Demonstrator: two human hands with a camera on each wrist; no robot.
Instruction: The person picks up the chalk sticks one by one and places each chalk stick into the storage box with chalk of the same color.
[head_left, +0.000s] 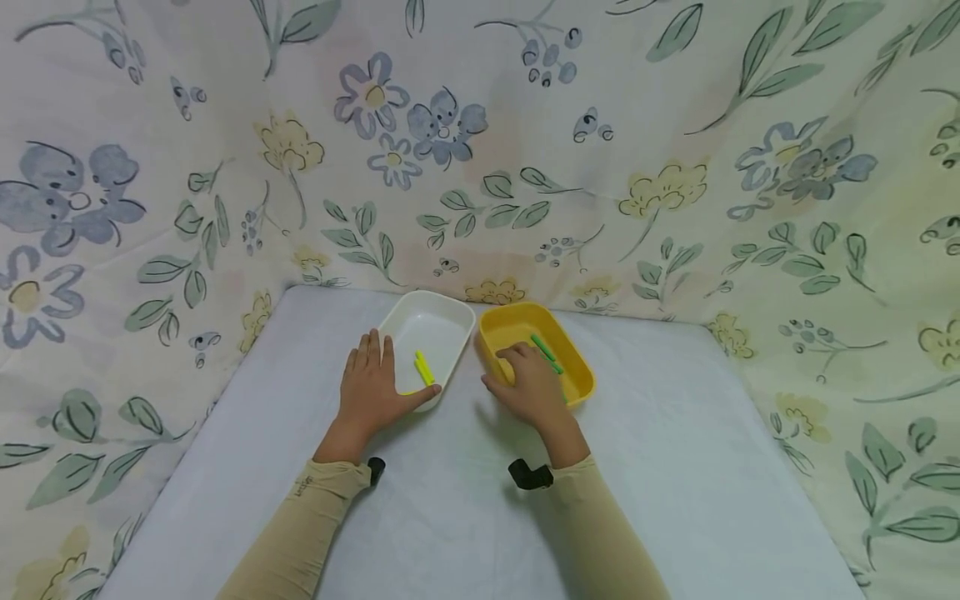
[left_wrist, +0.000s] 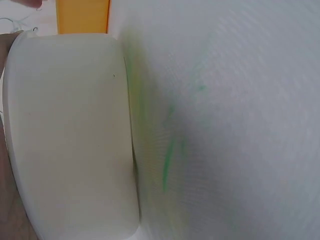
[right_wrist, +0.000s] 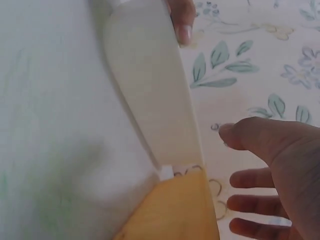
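Note:
In the head view my left hand (head_left: 369,402) rests along the near left side of a white tray (head_left: 456,360), fingers straight and thumb stretched across its near end. Short bright yellow sticks (head_left: 423,367) lie inside that tray. My right hand (head_left: 534,390) hovers over the left part of an orange-yellow tray (head_left: 581,367), fingers loosely bent. The right wrist view shows this hand (right_wrist: 280,175) with thumb and fingers apart and nothing between them. Beside its fingers, slim green sticks (head_left: 543,347) lie in the orange-yellow tray, partly hidden by the hand.
Both trays stand side by side on a white cloth-covered table (head_left: 675,467), near its back edge. A floral fabric (head_left: 480,167) hangs behind and at both sides. Faint green and yellow smudges (left_wrist: 167,165) mark the left wrist view.

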